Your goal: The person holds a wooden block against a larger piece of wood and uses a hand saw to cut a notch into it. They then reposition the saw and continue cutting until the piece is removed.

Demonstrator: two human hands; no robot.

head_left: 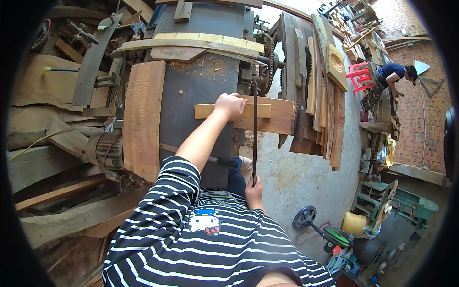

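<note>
My left hand (231,106) is closed over a short yellowish wooden batten (204,111), pressing it down across the edge of a dark metal machine table (191,129). Under the batten's right part lies a reddish-brown board (282,119), reaching toward the stacked planks. In my right hand (255,193), low beside my body, is the near end of a long narrow dark bar (255,143). This bar runs away from me and crosses over the batten just right of my left hand. It shows nearly edge-on, so I cannot tell its kind.
Sawdust and chips (210,64) lie on the machine table, below long planks (191,43). A toothed gear (275,62) stands beyond the bar. Stacked boards (330,115) rise at right, a motor (105,149) at left. A co-worker (389,76) bends near a red stool (359,76).
</note>
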